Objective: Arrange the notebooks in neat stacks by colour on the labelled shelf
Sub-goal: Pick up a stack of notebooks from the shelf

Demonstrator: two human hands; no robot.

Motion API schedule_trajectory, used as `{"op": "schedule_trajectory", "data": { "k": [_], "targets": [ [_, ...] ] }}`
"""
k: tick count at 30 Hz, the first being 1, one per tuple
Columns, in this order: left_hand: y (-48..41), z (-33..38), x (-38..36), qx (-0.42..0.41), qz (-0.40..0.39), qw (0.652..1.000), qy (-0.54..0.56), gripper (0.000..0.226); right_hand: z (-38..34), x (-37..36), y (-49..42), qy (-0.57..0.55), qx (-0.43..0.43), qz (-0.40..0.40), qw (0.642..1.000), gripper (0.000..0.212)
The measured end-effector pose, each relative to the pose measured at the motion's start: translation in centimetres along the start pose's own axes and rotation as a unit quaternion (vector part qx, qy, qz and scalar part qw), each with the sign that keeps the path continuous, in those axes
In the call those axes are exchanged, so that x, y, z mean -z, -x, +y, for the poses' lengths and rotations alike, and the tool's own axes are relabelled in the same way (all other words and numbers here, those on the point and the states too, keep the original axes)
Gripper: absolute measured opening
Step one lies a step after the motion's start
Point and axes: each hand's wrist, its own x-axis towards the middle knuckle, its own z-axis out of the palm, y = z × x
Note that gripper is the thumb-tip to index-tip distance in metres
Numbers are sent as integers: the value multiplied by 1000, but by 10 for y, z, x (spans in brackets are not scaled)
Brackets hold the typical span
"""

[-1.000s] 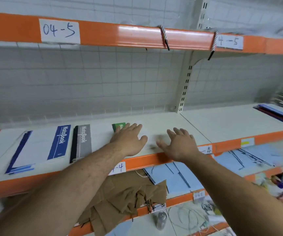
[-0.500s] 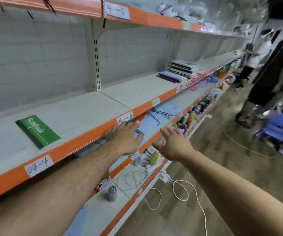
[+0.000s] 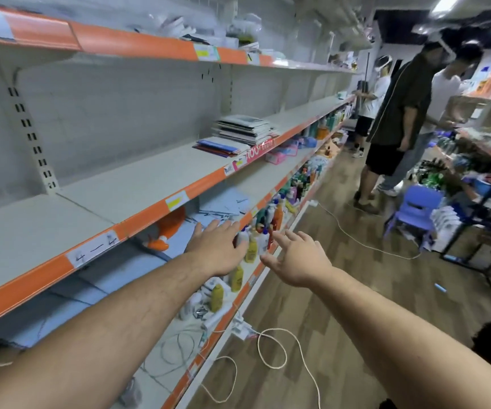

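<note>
Both hands empty, fingers spread: left hand (image 3: pixel 217 249) and right hand (image 3: pixel 297 261) reach out in front of the shelf (image 3: pixel 120 187). Notebooks (image 3: pixel 242 129) sit piled further along it, well apart. Looks like the fetch step; next: walk over, grab a pile.

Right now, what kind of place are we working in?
Probably a shop or stockroom aisle: long orange-edged shelves with handwritten labels, rows of bottles lower down, and a stack of notebooks further along.
</note>
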Motion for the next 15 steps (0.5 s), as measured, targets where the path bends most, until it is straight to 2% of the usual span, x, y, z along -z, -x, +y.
{"op": "schedule_trajectory", "data": {
  "k": [8,15],
  "targets": [
    [-104,85,-13,-11,-6,1000,-9,64,109,26,-63,0,-15,9,1000,78],
    [-198,131,-25,-35,-17,999,-17,64,177,27,-133,-17,-49,-7,999,78]
  ]
}}
